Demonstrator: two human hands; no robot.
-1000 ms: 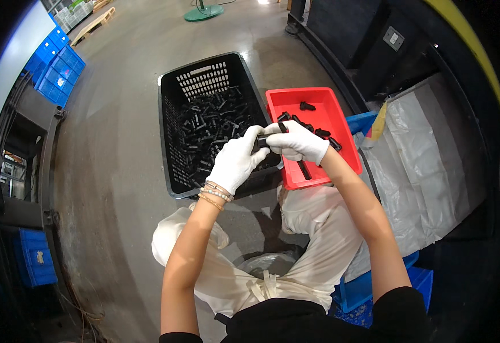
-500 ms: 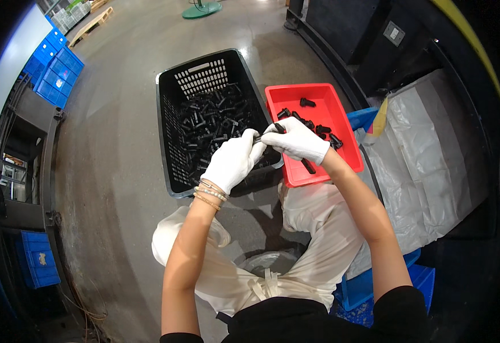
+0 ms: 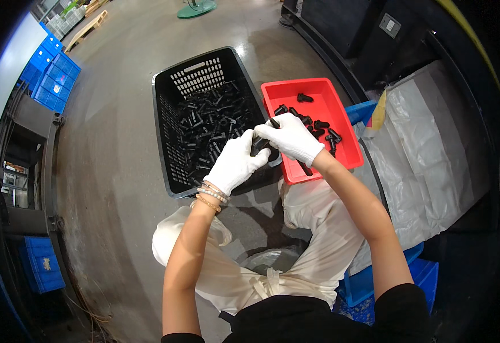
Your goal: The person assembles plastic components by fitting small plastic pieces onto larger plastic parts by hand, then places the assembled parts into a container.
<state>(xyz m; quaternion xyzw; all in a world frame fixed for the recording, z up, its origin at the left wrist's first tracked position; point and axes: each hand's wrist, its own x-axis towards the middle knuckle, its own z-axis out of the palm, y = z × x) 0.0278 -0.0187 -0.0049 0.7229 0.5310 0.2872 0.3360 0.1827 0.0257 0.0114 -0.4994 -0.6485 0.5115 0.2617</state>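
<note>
Both my hands wear white knit gloves and meet above the near right corner of a black plastic crate (image 3: 163, 143). My left hand (image 3: 234, 162) pinches a small black part (image 3: 256, 146), mostly hidden by the fingers. Closed around a slender dark tool (image 3: 305, 168), my right hand (image 3: 292, 139) has its fingertips right at that part. The tool's two ends stick out past the glove; its working end is hidden. Many black bolt-like plastic parts (image 3: 207, 123) fill the crate. To its right, a red tray (image 3: 344, 134) holds several similar pieces (image 3: 305, 98).
My knees in white trousers (image 3: 318, 214) stand just behind the crate and tray. A grey plastic sheet (image 3: 421, 154) covers something at the right, beside dark machinery (image 3: 341, 34). Blue bins (image 3: 58, 83) are stacked far left, and another blue bin (image 3: 43, 263) sits nearer.
My left fingers have spread slightly and shifted on the black part, showing more of it. My right hand, still around the tool, has moved a little left. The whole view has shifted slightly.
</note>
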